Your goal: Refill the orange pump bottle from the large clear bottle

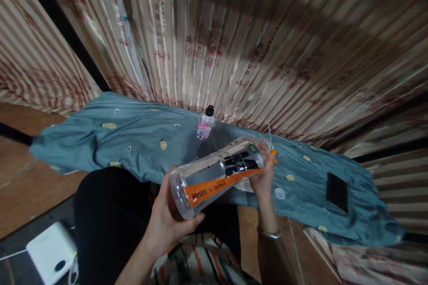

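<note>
A large clear plastic bottle with an orange and black label lies tilted in the air before me, its base to the lower left and its neck to the upper right. My left hand wraps around the base end, thumb underneath. Around the neck end, my right hand is closed, its fingers partly hidden behind the bottle. Small orange pieces and a thin pale stick show beside that hand; whether it holds them, I cannot tell. Something white is partly hidden below the bottle.
A blue-green patterned cloth covers the surface ahead. On it are a small pump bottle with a black top, a round white disc and a dark phone. Striped curtains hang behind. A white box-shaped device is at lower left.
</note>
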Demonstrator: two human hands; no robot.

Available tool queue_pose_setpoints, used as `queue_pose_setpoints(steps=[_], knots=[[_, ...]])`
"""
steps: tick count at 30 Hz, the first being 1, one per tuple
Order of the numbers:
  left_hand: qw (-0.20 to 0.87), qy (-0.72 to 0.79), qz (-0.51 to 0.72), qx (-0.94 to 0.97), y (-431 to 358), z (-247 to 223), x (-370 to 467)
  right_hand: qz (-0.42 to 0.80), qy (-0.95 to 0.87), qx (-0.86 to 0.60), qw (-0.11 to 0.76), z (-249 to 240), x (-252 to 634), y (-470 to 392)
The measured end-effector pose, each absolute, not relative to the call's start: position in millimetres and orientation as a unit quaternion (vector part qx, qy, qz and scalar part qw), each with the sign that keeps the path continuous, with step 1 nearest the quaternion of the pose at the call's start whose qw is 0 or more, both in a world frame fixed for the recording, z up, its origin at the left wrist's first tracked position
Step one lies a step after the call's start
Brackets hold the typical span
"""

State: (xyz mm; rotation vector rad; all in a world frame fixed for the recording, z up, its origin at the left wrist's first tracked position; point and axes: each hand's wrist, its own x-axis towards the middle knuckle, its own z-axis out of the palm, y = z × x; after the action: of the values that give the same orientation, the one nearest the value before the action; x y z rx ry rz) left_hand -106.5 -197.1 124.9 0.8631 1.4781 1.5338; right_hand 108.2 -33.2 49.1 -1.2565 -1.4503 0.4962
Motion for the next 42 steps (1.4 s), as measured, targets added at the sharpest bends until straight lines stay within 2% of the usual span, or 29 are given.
queue_pose_setpoints(steps=[42], knots=[[0.410, 0.591, 0.603, 0.345, -196.8, 123.2, -109.0, 0.201, -0.620, -0.551, 0.521, 47.0, 111.4, -36.2]])
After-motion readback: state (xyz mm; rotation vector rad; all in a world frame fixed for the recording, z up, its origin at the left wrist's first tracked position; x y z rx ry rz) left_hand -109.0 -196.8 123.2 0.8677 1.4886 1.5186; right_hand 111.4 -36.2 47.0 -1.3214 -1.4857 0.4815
